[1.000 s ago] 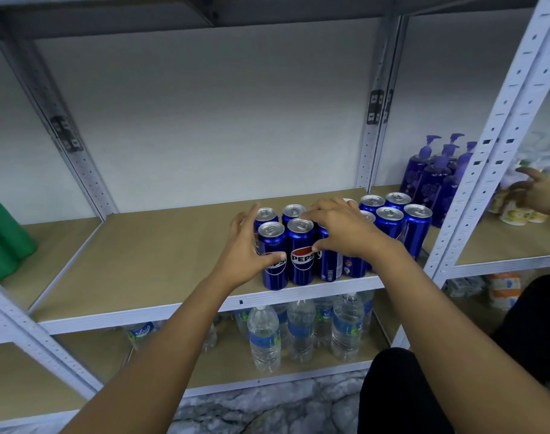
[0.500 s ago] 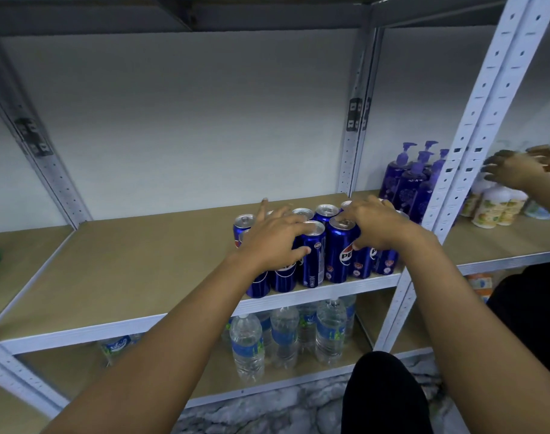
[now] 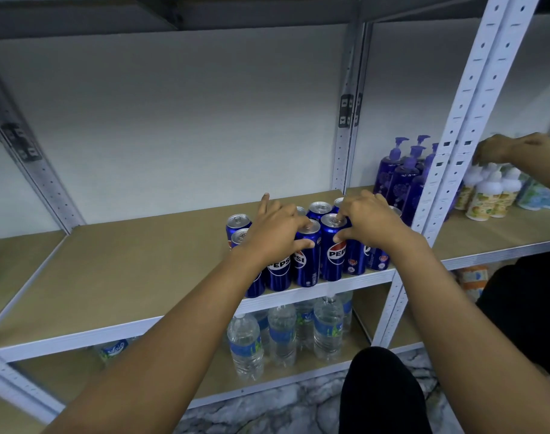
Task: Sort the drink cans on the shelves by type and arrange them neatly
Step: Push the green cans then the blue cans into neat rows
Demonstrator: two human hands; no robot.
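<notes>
Both hands (image 3: 322, 236) grip upright Pepsi cans (image 3: 332, 252)

blue pepsi cans (image 3: 332, 252) upright, clustered, perhaps touching.

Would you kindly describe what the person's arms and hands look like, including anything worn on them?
Both forearms are bare right up to the bottom edge of the picture, with no sleeve in sight. The left hand and right hand wear no gloves, and no rings, watch or wristband are visible. Fingernails look short and unpainted.
</notes>
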